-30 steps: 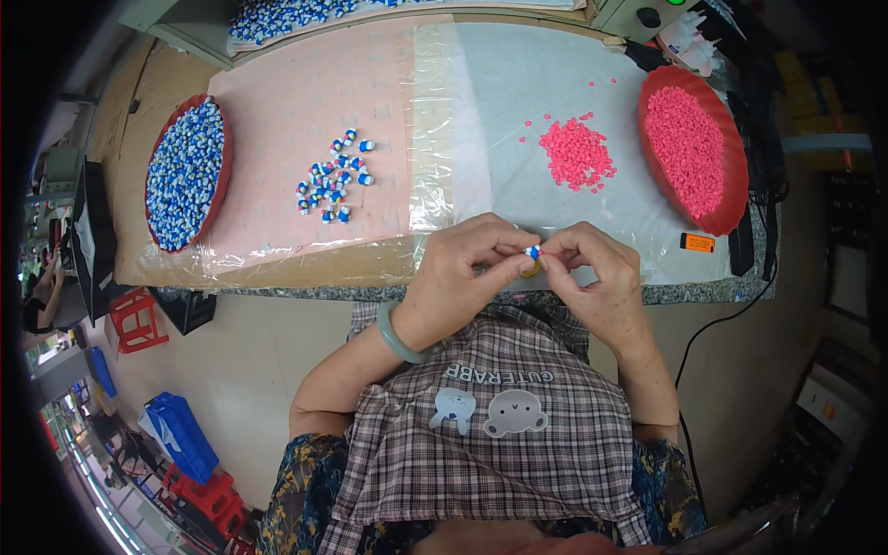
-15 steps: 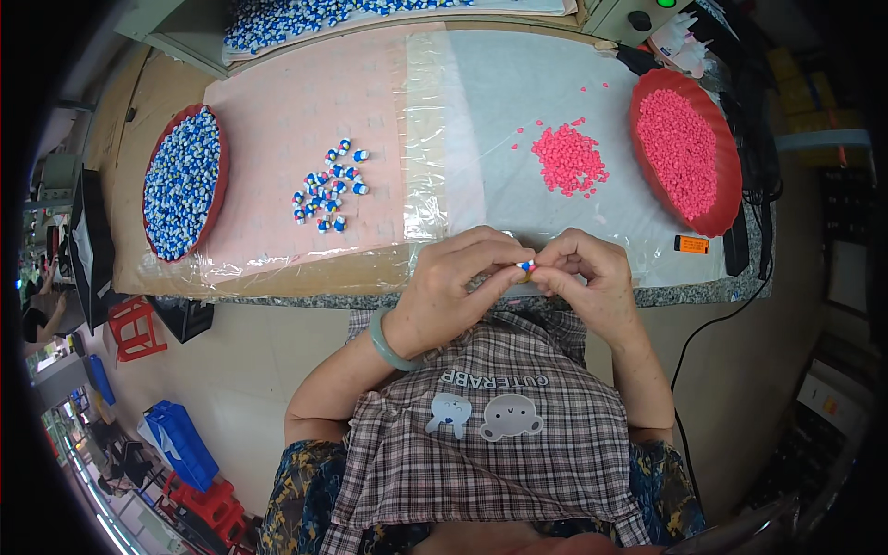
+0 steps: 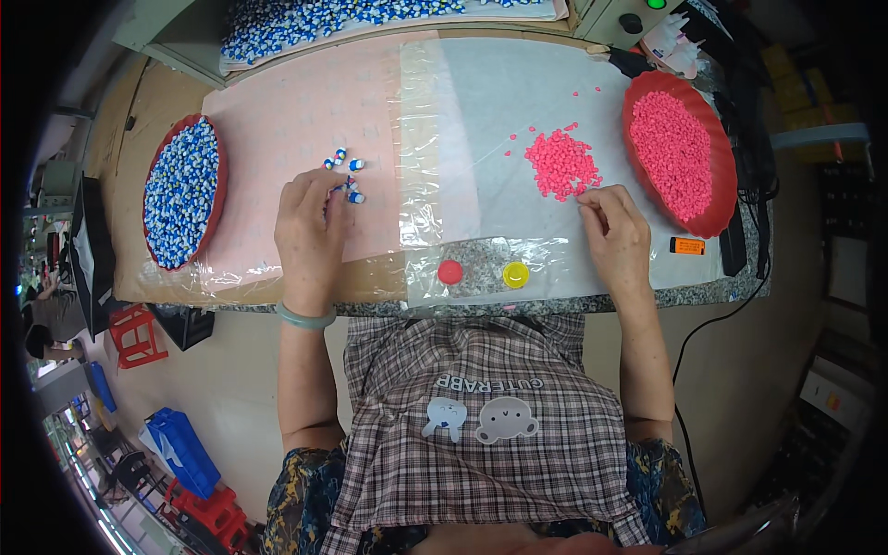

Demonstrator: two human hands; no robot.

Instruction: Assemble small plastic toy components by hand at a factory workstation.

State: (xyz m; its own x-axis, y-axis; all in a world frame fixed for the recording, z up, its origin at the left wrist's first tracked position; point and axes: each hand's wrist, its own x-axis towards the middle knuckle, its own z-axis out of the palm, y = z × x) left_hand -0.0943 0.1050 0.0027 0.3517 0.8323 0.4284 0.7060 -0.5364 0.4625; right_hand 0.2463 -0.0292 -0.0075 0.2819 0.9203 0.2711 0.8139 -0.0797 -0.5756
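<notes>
My left hand (image 3: 312,227) is over a small group of blue-and-white figurines (image 3: 357,166) on the pink sheet. Its fingers curl down and cover part of the group, so what they hold is hidden. My right hand (image 3: 618,231) sits at the near edge of a loose heap of small pink pieces (image 3: 560,163) on the white sheet. Thumb and forefinger come together there; anything between them is too small to make out. On the table's front part, between my hands, lie a round pink-red disc (image 3: 450,272) and a round yellow one (image 3: 515,275).
A red scalloped tray (image 3: 222,190) full of blue-and-white figurines stands at the left. Its match (image 3: 724,196) at the right holds pink pieces. Along the back, a shelf bears more figurines (image 3: 305,35). An orange-and-black box (image 3: 687,245) lies by the right tray.
My hands have parted from the front middle, where they held a small blue-and-white figurine together. The left went to the figurines, the right to the pink heap. The two discs are now uncovered.
</notes>
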